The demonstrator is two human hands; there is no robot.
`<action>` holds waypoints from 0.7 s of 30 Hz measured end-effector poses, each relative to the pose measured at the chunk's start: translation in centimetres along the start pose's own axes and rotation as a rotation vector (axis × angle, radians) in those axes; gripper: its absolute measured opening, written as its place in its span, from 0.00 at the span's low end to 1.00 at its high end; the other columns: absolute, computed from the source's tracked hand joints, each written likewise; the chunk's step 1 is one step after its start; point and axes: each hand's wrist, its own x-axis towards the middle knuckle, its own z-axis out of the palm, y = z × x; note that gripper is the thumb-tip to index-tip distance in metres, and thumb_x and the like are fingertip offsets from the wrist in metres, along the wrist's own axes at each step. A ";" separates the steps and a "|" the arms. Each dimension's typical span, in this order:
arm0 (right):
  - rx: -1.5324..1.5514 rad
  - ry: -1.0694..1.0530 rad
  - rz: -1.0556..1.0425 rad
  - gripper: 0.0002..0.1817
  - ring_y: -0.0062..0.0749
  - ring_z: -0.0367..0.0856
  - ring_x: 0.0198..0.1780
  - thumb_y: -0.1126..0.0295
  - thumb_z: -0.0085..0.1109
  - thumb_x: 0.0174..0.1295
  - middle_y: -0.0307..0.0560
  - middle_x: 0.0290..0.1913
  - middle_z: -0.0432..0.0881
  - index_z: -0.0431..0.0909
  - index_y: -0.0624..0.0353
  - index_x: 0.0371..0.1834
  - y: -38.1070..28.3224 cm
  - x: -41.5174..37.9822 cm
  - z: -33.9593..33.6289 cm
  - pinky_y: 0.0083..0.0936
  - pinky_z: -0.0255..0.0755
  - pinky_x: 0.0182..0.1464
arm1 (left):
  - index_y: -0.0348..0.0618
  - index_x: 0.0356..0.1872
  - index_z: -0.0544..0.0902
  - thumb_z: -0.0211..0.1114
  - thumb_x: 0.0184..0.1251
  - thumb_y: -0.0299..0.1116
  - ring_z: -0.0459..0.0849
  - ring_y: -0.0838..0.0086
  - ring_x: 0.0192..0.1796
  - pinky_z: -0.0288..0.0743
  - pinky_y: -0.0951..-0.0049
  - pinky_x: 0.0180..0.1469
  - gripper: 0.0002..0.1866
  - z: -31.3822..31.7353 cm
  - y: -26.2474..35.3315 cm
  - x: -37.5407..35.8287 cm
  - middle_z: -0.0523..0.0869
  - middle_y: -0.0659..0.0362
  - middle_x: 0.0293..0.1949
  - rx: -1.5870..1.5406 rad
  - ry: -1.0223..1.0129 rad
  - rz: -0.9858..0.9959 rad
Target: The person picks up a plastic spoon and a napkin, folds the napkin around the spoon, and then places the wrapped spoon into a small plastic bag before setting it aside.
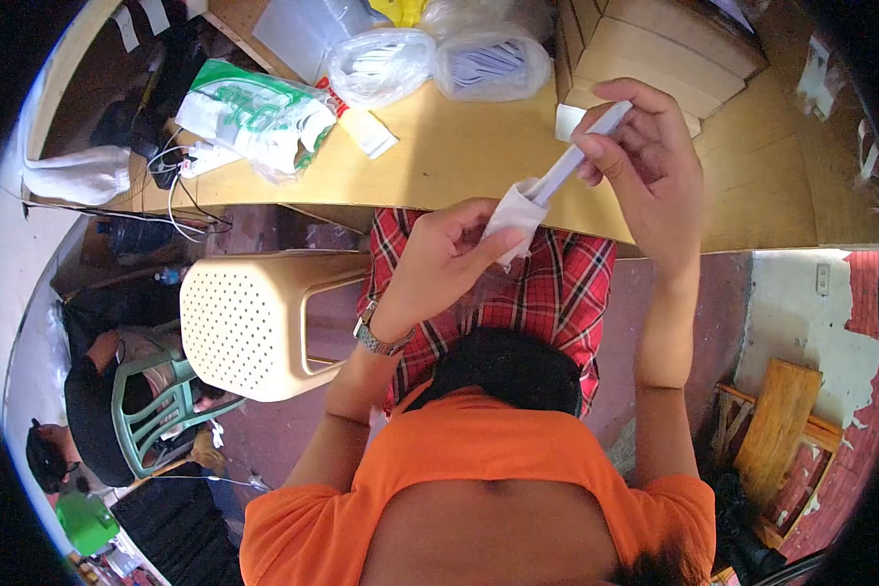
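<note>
My left hand [449,256], with a watch on its wrist, is closed on a small white paper sleeve [518,217] above my lap. Between the thumb and fingers of my right hand [649,161] is a flat, narrow white strip [591,145], held at a slant. The strip's lower end sits at the open top of the sleeve, and its upper end points up and to the right. Both hands are over the front edge of the wooden table [439,156]. What the strip is made of I cannot make out.
Clear bags of white pieces [490,66] and cardboard boxes [664,49] stand at the table's back. A green and white plastic bag [254,117] lies at left. Below are a cream stool [254,327] and a seated person [93,410] on a green chair.
</note>
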 end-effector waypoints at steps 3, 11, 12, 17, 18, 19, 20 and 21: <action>-0.050 0.043 0.003 0.17 0.17 0.78 0.30 0.76 0.60 0.60 0.41 0.30 0.79 0.72 0.62 0.52 0.1 -0.1 0.8 0.14 0.73 0.33 | 0.33 0.50 0.78 0.62 0.66 0.32 0.80 0.84 0.35 0.75 0.82 0.36 0.15 0.3 0.2 0.1 0.84 0.60 0.36 -0.036 0.047 0.014; -0.159 0.027 0.013 0.15 0.17 0.78 0.27 0.73 0.60 0.61 0.42 0.26 0.80 0.75 0.59 0.52 0.9 -0.2 1.7 0.15 0.73 0.30 | 0.33 0.52 0.75 0.57 0.69 0.29 0.83 0.76 0.42 0.78 0.76 0.43 0.14 0.5 0.5 0.3 0.84 0.56 0.41 -0.136 0.057 0.020; -0.190 0.016 -0.002 0.16 0.18 0.79 0.27 0.73 0.61 0.60 0.43 0.26 0.80 0.75 0.59 0.51 1.0 -0.1 1.8 0.16 0.73 0.29 | 0.33 0.51 0.75 0.57 0.69 0.31 0.81 0.79 0.39 0.77 0.79 0.40 0.14 0.7 0.3 0.3 0.84 0.57 0.39 -0.153 0.075 0.047; -0.239 0.016 -0.044 0.17 0.20 0.79 0.26 0.72 0.61 0.60 0.45 0.25 0.79 0.75 0.59 0.52 1.4 0.3 2.3 0.18 0.73 0.29 | 0.35 0.53 0.72 0.54 0.72 0.34 0.82 0.79 0.37 0.77 0.79 0.39 0.15 1.1 0.5 0.7 0.83 0.56 0.39 -0.226 0.047 0.115; -0.232 0.020 -0.035 0.16 0.21 0.79 0.26 0.72 0.61 0.60 0.45 0.26 0.79 0.75 0.59 0.52 1.5 0.4 2.3 0.19 0.73 0.29 | 0.35 0.54 0.71 0.53 0.72 0.35 0.83 0.79 0.37 0.77 0.78 0.39 0.15 1.2 0.7 0.7 0.83 0.55 0.38 -0.293 0.027 0.082; -0.225 0.025 -0.027 0.16 0.21 0.79 0.26 0.71 0.61 0.60 0.45 0.26 0.80 0.75 0.59 0.52 1.6 0.5 2.3 0.19 0.73 0.29 | 0.35 0.54 0.71 0.52 0.73 0.35 0.83 0.78 0.37 0.78 0.78 0.39 0.16 1.2 0.7 0.7 0.83 0.55 0.38 -0.359 0.006 0.048; -0.219 0.030 -0.019 0.16 0.21 0.79 0.26 0.71 0.61 0.60 0.45 0.26 0.80 0.76 0.59 0.52 1.8 0.6 2.2 0.19 0.73 0.29 | 0.35 0.54 0.70 0.52 0.73 0.35 0.83 0.77 0.37 0.78 0.77 0.39 0.16 1.1 0.6 0.8 0.83 0.55 0.38 -0.355 -0.022 0.025; -0.222 0.023 -0.005 0.17 0.21 0.79 0.26 0.71 0.61 0.60 0.44 0.26 0.80 0.75 0.59 0.52 1.9 0.6 2.3 0.19 0.73 0.29 | 0.35 0.55 0.70 0.52 0.73 0.35 0.84 0.76 0.36 0.78 0.77 0.38 0.16 0.8 0.4 0.8 0.83 0.56 0.37 -0.351 -0.051 0.001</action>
